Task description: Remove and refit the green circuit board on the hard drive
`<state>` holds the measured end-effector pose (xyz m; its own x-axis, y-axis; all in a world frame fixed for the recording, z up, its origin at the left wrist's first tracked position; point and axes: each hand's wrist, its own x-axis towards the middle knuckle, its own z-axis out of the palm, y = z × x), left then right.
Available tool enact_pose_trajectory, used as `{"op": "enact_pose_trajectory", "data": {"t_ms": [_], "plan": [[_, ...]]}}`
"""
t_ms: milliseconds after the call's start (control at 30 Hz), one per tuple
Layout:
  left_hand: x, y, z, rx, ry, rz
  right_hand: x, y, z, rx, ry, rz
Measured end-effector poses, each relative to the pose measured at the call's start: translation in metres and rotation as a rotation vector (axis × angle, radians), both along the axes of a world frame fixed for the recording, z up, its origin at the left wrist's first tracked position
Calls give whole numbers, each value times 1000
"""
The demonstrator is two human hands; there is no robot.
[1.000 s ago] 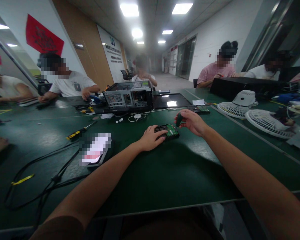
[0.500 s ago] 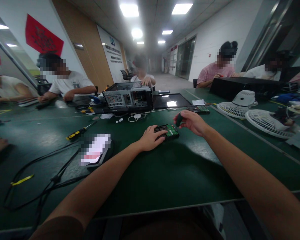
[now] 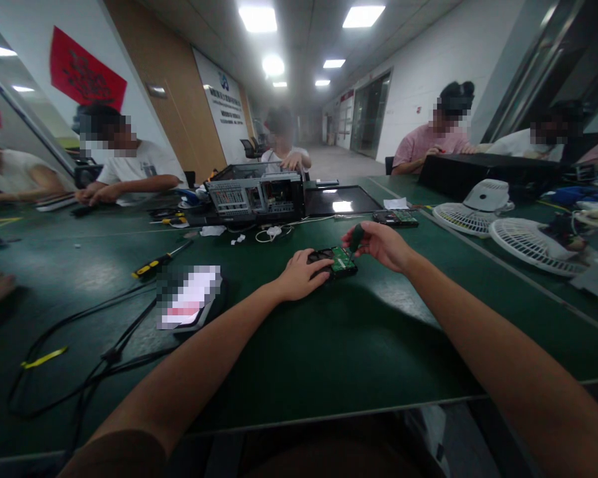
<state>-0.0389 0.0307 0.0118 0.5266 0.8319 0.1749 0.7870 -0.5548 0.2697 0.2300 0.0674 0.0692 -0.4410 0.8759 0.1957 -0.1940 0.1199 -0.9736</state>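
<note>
Hard drive (image 3: 341,263) lies flat on the green table (image 3: 349,358) between both hands, long axis roughly left-to-right: left hand (image 3: 299,276), nearer, spreads over its left end; right hand (image 3: 383,243) pinches a screwdriver (image 3: 357,239) at its right end.

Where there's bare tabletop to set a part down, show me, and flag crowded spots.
The largest free patch lies between the forearms, from the green circuit board to the near table edge. A narrower band runs between the right forearm and the white fans. Crowded: left, with black cables and a yellow-black screwdriver, and ahead, around the open computer case.
</note>
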Motion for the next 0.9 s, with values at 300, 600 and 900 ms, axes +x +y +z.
{"op": "enact_pose_trajectory", "data": {"t_ms": [300, 600, 900], "plan": [[0, -1, 3, -22, 10, 1, 0, -2, 0, 29, 11, -8], [-2, 0, 3, -36, 21, 5, 1, 2, -2, 13, 3, -57], [-2, 4, -4, -8, 4, -1, -1, 0, -3, 61, 12, -102]]}}
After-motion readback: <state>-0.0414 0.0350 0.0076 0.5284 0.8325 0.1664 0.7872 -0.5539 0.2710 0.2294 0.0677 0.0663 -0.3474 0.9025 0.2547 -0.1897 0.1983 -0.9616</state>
